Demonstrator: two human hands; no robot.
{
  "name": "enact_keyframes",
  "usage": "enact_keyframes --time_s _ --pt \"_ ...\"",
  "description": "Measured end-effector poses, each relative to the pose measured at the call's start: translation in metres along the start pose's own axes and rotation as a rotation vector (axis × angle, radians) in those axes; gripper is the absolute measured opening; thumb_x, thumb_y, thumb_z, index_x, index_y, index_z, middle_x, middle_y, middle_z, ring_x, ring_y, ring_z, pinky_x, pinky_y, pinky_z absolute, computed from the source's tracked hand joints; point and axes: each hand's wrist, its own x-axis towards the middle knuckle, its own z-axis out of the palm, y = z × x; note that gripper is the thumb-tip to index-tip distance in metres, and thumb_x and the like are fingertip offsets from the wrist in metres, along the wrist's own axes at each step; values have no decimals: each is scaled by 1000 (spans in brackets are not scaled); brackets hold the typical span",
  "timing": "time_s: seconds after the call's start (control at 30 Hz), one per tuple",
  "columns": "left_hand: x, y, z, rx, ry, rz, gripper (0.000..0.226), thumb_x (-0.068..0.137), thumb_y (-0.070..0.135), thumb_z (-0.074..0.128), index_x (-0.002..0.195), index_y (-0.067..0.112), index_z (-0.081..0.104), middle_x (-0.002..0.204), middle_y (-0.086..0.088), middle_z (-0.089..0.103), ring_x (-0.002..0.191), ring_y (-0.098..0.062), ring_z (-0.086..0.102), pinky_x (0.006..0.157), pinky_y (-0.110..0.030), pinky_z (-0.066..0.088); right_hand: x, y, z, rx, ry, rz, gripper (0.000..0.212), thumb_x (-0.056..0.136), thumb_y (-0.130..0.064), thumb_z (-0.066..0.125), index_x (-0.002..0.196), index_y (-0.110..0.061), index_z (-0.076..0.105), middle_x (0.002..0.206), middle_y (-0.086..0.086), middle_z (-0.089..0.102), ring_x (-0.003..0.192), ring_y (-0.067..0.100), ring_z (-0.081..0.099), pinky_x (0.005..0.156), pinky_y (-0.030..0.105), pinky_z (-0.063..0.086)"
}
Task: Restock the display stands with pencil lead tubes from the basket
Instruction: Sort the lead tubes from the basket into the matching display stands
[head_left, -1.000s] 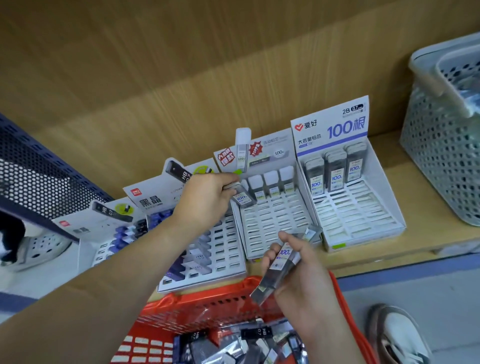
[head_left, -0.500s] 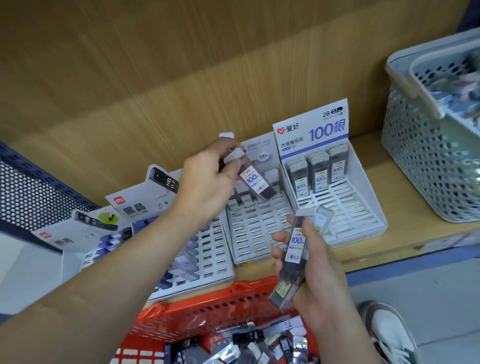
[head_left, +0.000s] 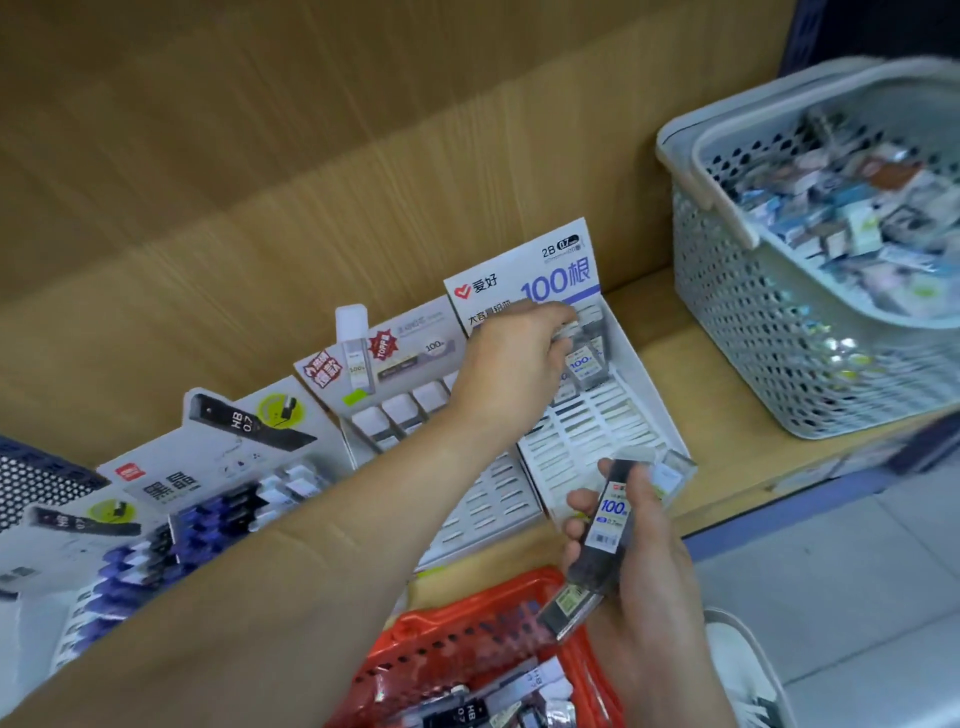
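Even, fairly bright indoor light from overhead, warm on the wooden back panel (head_left: 363, 156). Shadows are soft, faint under the display stands (head_left: 636, 384). Motion blur throughout, worst at right where the grey basket (head_left: 737, 312) and its contents smear, with small glints in the mesh. Left hand (head_left: 514, 369) fingertips smeared, grip unreadable. Label on the pencil lead tube (head_left: 610, 514) in the right hand (head_left: 649, 597) is legible. Wide-angle bending at the edges.

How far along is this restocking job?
Early days. A few tubes stand at the back of the right-hand stand; the left hand pinches another tube there. The right hand holds a spare bundle, the red basket holds more, and most slots are empty.
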Motion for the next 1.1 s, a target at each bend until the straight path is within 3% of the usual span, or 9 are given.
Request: enact_keyframes --time_s 0.17,0.33,0.5,0.67,0.83,0.9,0.97,1.03,1.1 --pt "9 2 12 110 -123 54 22 95 20 54 112 15 66 98 -7 66 94 -23 57 79 -31 44 4 -5 -4 38 -14 1 46 91 -47 55 118 -10 62 69 8 64 55 16 53 43 25 45" --pt "20 6 17 257 -136 142 26 90 5 55 112 15 66 103 -8 59 102 -27 45 84 -35 44 5 -8 -10 76 24 38 44 93 -44 56 120 -11 64 70 6 58 52 14 51 43 24 44" --pt "33 18 16 299 -110 123 19 93 14 54 107 17 67 104 -7 61 100 -25 55 78 -32 43 5 -14 -7 158 20 98 32 97 -32 55 120 -14 64 69 4 53 49 14 45 40 23 38" --pt "34 20 19 251 -139 108 14 93 20 56 102 16 67 101 -5 65 93 -23 59 77 -32 47 4 -17 -6 164 31 100 32 92 -29 60 120 -12 65 72 5 55 55 16 49 47 27 42" --pt "41 12 18 314 -158 112 24 91 7 55 105 17 71 104 -7 58 105 -27 49 85 -33 43 1 -20 -7 194 -49 122 35 92 -27 62 119 -4 65 85 13 59 67 20 62 54 28 56" --pt "32 15 11 195 -133 29 27 93 10 53 115 17 68 112 -7 59 107 -23 52 91 -33 43 -2 -21 -8 176 -113 106 45 91 -32 61 121 2 62 91 16 64 68 20 65 54 26 57" --pt "11 20 -2 -95 -173 -134 24 94 19 56 114 17 69 109 -3 67 99 -14 59 93 -27 45 -4 -23 -7 162 -149 82 47 90 -31 60 121 5 62 90 17 68 62 18 66 49 23 55" --pt "-15 25 -14 -417 -411 -273 20 93 28 60 104 17 72 95 -1 73 86 -9 65 85 -27 51 -6 -25 -5 101 -164 62 44 90 -32 60 116 3 65 88 16 71 59 16 65 46 22 52" --pt "-39 24 -23 -582 -570 -348 20 90 26 64 106 16 70 84 -5 72 69 -9 64 72 -27 54 -8 -23 -3 15 -190 57 39 89 -33 61 109 0 68 86 15 72 57 16 64 43 22 50"
